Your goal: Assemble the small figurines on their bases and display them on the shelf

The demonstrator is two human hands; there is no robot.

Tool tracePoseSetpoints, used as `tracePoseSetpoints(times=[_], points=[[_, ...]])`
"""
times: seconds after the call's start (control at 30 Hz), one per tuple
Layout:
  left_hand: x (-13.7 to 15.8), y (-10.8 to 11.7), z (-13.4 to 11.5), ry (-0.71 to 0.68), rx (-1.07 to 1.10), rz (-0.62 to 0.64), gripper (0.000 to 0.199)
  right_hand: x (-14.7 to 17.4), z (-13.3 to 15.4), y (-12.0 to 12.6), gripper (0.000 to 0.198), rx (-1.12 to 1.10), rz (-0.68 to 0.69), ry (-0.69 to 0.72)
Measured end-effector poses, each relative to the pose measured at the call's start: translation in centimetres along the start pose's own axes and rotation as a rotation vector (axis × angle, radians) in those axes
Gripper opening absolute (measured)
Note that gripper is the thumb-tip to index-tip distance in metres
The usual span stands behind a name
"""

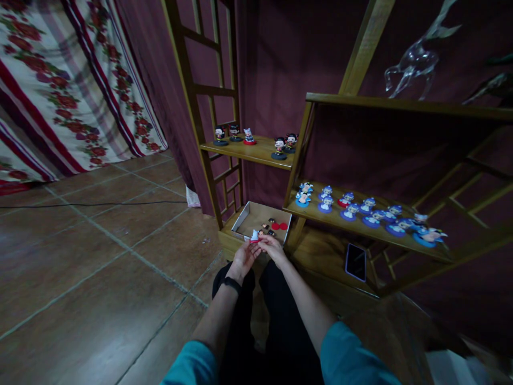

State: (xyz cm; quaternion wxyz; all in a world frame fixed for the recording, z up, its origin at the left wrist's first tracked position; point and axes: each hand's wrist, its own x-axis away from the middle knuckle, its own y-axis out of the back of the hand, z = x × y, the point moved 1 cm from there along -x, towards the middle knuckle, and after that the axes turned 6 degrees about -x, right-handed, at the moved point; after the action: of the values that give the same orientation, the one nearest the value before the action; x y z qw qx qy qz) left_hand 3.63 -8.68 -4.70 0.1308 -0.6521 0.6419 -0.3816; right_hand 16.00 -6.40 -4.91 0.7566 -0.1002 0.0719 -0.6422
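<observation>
Someone in teal sleeves is sitting right up against the shallow box [249,220], and both hands are meeting just over its near edge. There a small pale figurine [255,234] on a red base is standing between them. The left hand [243,256] is holding it, fingers nearly closed around the base; the right hand [273,248] is bringing its fingertips to the base's other side, though whether they are pinching it I can't tell from here. Inside the box, two red discs [283,226] are lying flat at the right, with small dark-topped pieces [271,233] scattering beside them. Above the box, dark-haired figures [279,147] are standing on a small shelf [256,152]. To its right, blue-based figures [350,212] are lining another shelf, and a phone [356,262] is lying lower down, farther right.
</observation>
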Motion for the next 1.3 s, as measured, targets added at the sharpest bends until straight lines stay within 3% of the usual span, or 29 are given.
tracePoseSetpoints(times=[0.23,0.37,0.7,1.3], points=[[0.1,0.1,0.2,-0.089,-0.033,0.011,0.016,-0.4,-0.6,0.2,0.042,-0.004,-0.010,-0.014],[0.1,-0.2,0.3,-0.197,-0.053,-0.033,0.032,-0.2,-0.5,0.1,0.043,-0.030,-0.004,-0.021],[-0.9,0.0,0.8,-0.371,-0.127,-0.168,0.049,0.0,-0.2,0.1,0.034,0.036,0.058,-0.027],[-1.3,0.0,1.3,-0.515,-0.278,-0.385,0.043,0.3,0.1,-0.3,0.033,0.132,0.050,-0.046]])
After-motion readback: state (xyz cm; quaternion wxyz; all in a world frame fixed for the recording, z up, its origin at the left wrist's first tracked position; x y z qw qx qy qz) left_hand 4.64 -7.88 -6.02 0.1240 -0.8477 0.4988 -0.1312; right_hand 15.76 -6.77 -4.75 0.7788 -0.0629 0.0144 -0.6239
